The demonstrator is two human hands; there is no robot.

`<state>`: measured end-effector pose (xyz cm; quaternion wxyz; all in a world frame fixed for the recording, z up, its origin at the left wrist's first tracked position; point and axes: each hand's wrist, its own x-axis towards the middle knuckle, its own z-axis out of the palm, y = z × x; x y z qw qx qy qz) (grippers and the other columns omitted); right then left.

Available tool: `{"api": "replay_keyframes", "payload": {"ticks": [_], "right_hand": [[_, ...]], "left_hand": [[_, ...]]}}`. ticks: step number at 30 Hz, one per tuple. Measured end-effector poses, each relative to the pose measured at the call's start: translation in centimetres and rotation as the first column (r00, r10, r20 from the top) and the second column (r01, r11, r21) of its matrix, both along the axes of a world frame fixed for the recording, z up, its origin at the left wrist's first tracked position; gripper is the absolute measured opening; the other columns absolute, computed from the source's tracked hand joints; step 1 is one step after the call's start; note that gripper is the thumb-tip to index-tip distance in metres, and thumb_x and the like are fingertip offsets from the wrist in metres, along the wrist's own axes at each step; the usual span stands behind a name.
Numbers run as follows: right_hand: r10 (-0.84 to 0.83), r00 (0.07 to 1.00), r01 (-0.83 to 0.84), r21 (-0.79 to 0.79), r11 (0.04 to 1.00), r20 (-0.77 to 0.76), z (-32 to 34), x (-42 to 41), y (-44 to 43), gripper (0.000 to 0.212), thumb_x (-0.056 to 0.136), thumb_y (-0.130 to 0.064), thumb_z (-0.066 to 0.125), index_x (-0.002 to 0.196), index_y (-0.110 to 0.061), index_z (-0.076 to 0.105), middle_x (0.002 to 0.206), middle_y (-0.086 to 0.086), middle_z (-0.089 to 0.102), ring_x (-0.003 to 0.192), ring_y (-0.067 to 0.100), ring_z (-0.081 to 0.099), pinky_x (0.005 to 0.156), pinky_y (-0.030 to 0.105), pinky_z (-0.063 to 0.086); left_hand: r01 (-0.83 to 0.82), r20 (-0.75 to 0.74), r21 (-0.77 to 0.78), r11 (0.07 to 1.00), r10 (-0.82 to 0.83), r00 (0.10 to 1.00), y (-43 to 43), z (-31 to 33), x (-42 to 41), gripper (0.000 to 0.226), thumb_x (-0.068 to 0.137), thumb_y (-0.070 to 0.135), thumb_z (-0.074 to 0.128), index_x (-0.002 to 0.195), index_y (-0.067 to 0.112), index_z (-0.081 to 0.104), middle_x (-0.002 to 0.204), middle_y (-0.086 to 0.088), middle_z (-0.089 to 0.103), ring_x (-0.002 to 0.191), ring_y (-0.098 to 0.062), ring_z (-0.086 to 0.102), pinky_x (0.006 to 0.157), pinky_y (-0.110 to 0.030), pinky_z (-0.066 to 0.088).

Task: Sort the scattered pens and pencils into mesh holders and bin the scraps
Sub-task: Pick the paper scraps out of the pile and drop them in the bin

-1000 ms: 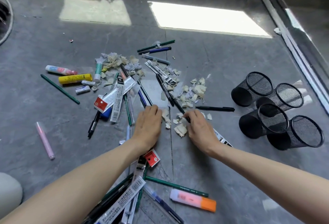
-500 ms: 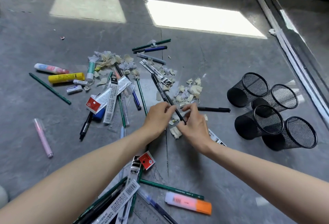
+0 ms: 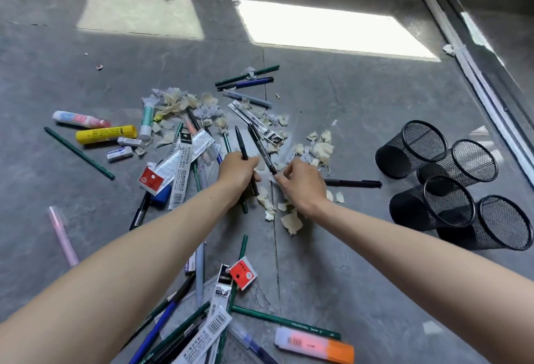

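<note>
Pens, pencils and paper scraps [image 3: 318, 148] lie scattered over a grey floor. My left hand [image 3: 237, 171] grips a black pen [image 3: 240, 141] that points away from me. My right hand [image 3: 300, 181] pinches the near end of a second black pen [image 3: 261, 148], lifted and tilted up to the left. Another black pen [image 3: 352, 183] lies flat just right of my right hand. Several black mesh holders [image 3: 410, 147] stand tipped in a cluster at the right, with nothing visible inside them.
Glue sticks [image 3: 105, 134], erasers and a green pencil [image 3: 78, 152] lie at the left, a pink pen [image 3: 62, 235] further out. Packaged refills [image 3: 185, 161], pencils and an orange highlighter [image 3: 315, 345] crowd the near floor. A window track [image 3: 474, 80] runs along the right.
Both hands rose from the scraps on the floor. Each now holds a black pen lifted off the floor, where a second ago they pressed low among the scraps.
</note>
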<state>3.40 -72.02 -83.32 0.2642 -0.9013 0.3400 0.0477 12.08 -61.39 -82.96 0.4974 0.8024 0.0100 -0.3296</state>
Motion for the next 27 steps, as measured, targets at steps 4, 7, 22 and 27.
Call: {"api": "replay_keyframes", "payload": {"ticks": [4,7,22,27], "right_hand": [[0.02,0.997,-0.021,-0.006,1.0,-0.071,0.1,1.4,0.1,0.027,0.082,-0.036,0.065,0.071,-0.011,0.06,0.07,0.005,0.064,0.073,0.027,0.059,0.061,0.031,0.041],[0.022,0.997,-0.019,0.03,0.999,-0.072,0.4,1.8,0.4,0.024,0.076,-0.024,0.061,0.056,-0.014,0.052,0.053,0.003,0.052,0.059,0.025,0.055,0.057,0.03,0.041],[0.063,0.983,-0.046,-0.097,0.994,0.175,-0.7,-2.8,-1.1,0.012,0.094,-0.022,0.045,0.098,-0.016,0.054,0.102,0.003,0.059,0.094,0.025,0.056,0.073,0.034,0.038],[0.027,0.995,-0.015,-0.125,0.992,0.091,-0.1,-6.6,-2.6,0.025,0.087,-0.021,0.051,0.111,-0.019,0.048,0.112,0.001,0.055,0.097,0.027,0.055,0.074,0.036,0.04]], "left_hand": [[0.039,0.003,0.0,0.999,-0.039,0.999,0.2,-0.6,0.3,0.024,0.092,0.019,0.056,0.069,0.013,0.054,0.059,-0.006,0.06,0.048,-0.015,0.049,0.037,-0.018,0.032],[0.019,0.031,0.009,1.0,-0.019,0.999,-0.1,-1.1,0.3,0.027,0.089,0.021,0.061,0.065,0.013,0.053,0.056,-0.007,0.061,0.054,-0.022,0.057,0.055,-0.029,0.049],[0.16,0.23,0.578,0.8,-0.348,0.909,1.7,1.0,1.5,0.033,0.089,0.018,0.052,0.06,0.009,0.04,0.062,-0.006,0.045,0.055,-0.021,0.042,0.054,-0.027,0.034],[0.137,0.315,0.623,0.77,-0.407,0.857,1.7,0.8,0.5,0.044,0.09,0.007,0.054,0.129,0.001,0.036,0.109,-0.022,0.056,0.102,-0.039,0.053,0.07,-0.038,0.036]]}}
